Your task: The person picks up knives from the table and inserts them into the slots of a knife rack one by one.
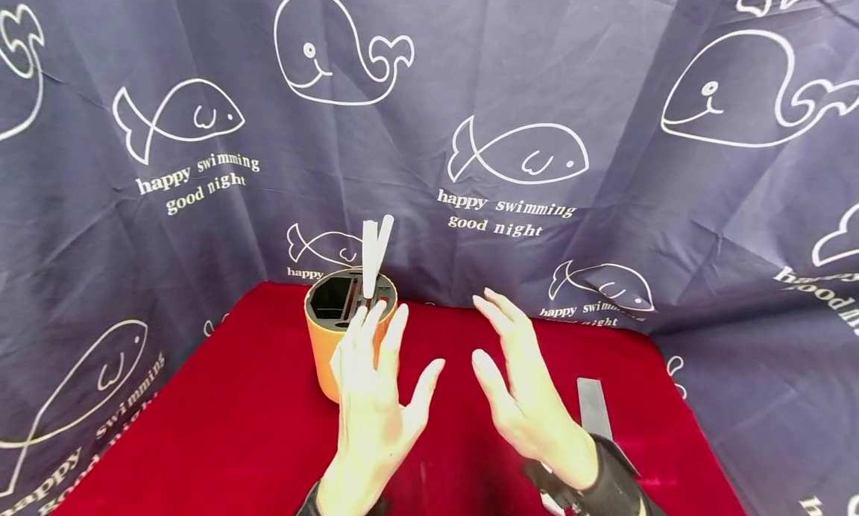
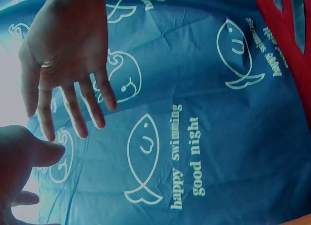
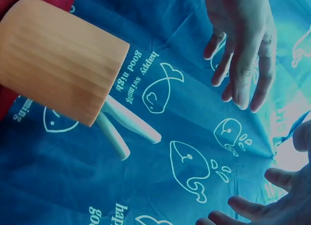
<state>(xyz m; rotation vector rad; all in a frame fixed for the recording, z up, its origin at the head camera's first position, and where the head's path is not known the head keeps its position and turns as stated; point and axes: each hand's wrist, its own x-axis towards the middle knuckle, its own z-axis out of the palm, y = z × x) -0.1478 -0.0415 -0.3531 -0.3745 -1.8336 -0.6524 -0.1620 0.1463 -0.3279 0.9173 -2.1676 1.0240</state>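
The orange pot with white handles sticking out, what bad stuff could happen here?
Perhaps the left hand could bump the orange pot or the white handles sticking up from it. The right hand might knock the grey strip, which shows just beside it in the head view.

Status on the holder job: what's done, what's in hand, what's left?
Done, it seems: two white handles stand up out of the orange holder. In hand: nothing; the left hand and right hand are both empty. Probably left: the grey strip on the red cloth by the right wrist; the left-wrist view suggests a second.
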